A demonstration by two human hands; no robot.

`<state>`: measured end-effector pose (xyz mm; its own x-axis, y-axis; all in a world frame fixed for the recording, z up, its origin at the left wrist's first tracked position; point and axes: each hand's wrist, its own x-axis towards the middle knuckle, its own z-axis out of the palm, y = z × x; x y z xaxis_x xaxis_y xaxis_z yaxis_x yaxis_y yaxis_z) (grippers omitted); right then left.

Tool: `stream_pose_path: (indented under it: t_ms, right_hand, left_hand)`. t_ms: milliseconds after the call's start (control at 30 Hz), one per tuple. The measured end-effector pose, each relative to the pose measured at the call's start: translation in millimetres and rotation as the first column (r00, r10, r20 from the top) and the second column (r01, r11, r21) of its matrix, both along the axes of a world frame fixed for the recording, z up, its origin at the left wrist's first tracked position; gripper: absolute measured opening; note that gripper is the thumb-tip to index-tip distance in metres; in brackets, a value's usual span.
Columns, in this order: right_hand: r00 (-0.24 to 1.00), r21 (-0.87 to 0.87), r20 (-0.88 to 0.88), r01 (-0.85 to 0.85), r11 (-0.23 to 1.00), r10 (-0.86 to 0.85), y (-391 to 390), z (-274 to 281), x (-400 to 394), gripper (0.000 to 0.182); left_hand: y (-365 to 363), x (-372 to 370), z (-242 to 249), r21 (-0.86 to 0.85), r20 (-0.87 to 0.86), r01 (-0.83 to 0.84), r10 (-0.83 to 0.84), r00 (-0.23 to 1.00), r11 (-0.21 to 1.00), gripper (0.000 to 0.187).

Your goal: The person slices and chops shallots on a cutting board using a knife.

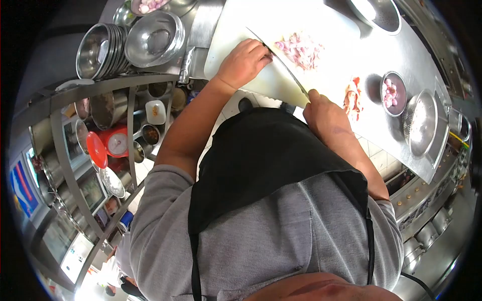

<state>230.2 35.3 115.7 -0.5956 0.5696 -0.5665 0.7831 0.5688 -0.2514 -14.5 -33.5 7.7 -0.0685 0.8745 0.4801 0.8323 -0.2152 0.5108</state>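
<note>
Your right hand (pixel 324 113) grips knife (pixel 292 75); left hand (pixel 244 62) curled, contents unclear. Likely chopping onion (pixel 301 51), one o'clock; next: guard left.

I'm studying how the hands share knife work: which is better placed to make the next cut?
The right, most likely: the right hand grips the handle end of the knife, which extends across the cutting board. The left hand is curled beside the knife, without gripping its handle.
</note>
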Motion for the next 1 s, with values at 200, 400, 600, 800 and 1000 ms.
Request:
stream_pose_path:
  t_ms: [200,400,600,800,1000]
  right_hand:
    - [0.996,0.043,-0.067,-0.049,0.998,0.052,8,-20,-9,0.022]
    - [0.999,0.018,-0.029,-0.011,1.0,0.012,-4,1,5,0.02]
    - [0.991,0.053,-0.131,-0.034,0.998,0.041,8,-31,-7,0.022]
    - [0.997,0.014,-0.057,-0.046,0.999,0.047,2,3,7,0.021]
    - [0.992,0.042,-0.121,-0.03,0.999,0.034,10,-36,-7,0.022]
  left_hand:
    - [-1,-1,0,-0.009,0.019,0.005,-0.005,1.0,1.0,0.017]
    - [-1,-1,-1,-0.012,-0.022,-0.001,0.0,1.0,1.0,0.017]
    - [0,-1,0,0.033,-0.016,0.005,-0.004,1.0,0.999,0.017]
    - [-2,-1,4,-0.004,-0.075,0.02,-0.02,0.997,1.0,0.016]
    - [0,-1,2,0.074,-0.055,0.037,-0.033,0.998,0.997,0.016]
